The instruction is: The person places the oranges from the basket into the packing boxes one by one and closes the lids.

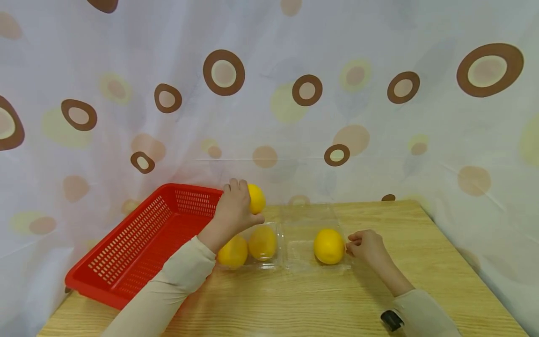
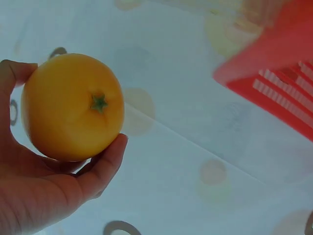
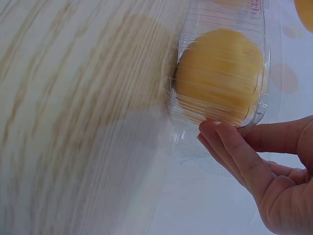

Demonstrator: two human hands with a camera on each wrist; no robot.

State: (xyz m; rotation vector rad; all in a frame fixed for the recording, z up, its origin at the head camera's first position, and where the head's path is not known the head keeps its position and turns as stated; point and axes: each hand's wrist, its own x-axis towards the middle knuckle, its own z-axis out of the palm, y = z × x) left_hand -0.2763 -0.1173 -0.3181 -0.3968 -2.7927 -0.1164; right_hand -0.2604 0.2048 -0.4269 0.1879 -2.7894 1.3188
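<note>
My left hand (image 1: 232,210) grips an orange (image 1: 256,199), raised above the left part of a clear plastic clamshell box (image 1: 278,243). In the left wrist view, fingers and thumb curve round the held orange (image 2: 68,117), its green star-shaped stem end showing. Two more oranges, a left one (image 1: 233,252) and one beside it (image 1: 263,243), sit in the box's left part, partly hidden by my left arm. Another orange (image 1: 329,246) lies in the right part. My right hand (image 1: 368,249) pinches the box's right edge, thumb and fingertips at the plastic rim (image 3: 261,110).
A red plastic basket (image 1: 122,238) with slotted walls stands on the left of the wooden table (image 1: 261,304), behind my left forearm. A patterned curtain (image 1: 269,121) hangs along the table's back. Around my right wrist is a black band (image 1: 391,320).
</note>
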